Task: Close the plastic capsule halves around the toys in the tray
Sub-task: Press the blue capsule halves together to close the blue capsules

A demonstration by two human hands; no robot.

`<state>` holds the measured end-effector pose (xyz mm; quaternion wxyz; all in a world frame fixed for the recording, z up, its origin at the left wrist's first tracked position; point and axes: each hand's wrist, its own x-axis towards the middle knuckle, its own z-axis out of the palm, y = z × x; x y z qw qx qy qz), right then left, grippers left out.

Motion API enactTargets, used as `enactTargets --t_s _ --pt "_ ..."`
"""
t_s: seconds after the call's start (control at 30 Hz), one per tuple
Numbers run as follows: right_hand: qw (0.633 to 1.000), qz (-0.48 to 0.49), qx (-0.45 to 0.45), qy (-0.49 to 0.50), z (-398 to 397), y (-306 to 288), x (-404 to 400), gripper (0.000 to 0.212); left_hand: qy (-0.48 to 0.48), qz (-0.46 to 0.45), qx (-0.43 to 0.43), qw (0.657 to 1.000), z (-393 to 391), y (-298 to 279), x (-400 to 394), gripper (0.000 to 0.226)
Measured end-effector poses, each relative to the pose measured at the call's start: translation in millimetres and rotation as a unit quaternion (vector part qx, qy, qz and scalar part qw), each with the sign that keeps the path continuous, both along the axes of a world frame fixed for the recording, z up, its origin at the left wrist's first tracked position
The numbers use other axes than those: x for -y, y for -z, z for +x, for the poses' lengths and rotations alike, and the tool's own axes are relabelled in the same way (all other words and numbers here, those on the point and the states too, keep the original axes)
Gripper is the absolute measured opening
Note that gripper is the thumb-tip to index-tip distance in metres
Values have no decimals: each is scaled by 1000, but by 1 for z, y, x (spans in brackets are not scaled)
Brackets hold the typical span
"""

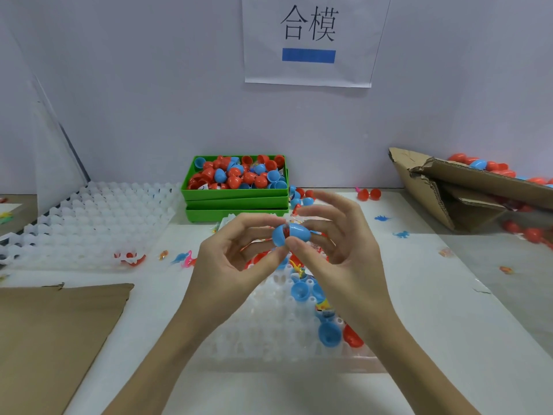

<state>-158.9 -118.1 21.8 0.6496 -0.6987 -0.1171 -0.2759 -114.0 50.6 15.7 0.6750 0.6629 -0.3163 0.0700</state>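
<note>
Two hands met over the tray as we brought a blue capsule point(288, 234) together at chest height. Our left hand point(236, 250) pinched the left half between thumb and forefinger, fingers curled round its rim; our right hand point(335, 235) pinched the larger right half the same way, thumb below and forefinger on top, the other fingers spread loose.

Between the halves a narrow gap showed, with something red inside, so we judged the shell not yet snapped shut. The capsule's long axis ran from 9 o'clock to 3 o'clock, in line with both grips, and each half sat right at its own hand's fingertips. We judged that the closing push would have to run straight along that axis, one hand toward the other, with neither hand the nearer.

Below the grip, toward 6 o'clock, lay the white tray point(269, 348), with open blue cups point(329, 335) and a red half point(353, 338) sitting in its pockets at the right side. At 12 o'clock stood stacked green bins point(236, 199) heaped with red and blue shells. A second white tray point(89, 223) lay at 10 o'clock, and a torn cardboard box point(466, 190) at 2 o'clock.
</note>
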Motion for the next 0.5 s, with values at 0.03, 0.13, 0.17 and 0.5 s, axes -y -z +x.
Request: enactTargets --t_s 0.03,0.13,0.17,0.5 --pt "1000 13 -13 -6 0 -1 1 47 5 8 3 1000 1 -1 -1 34" --pt "998 36 -44 -32 2 -1 3 27 13 25 13 1000 2 -2 -4 34" --pt "996 43 -58 -42 2 -1 2 26 8 23 12 1000 2 -3 -5 34" --pt "989 95 -113 -22 4 5 -4 19 -16 23 15 999 2 0 -2 35"
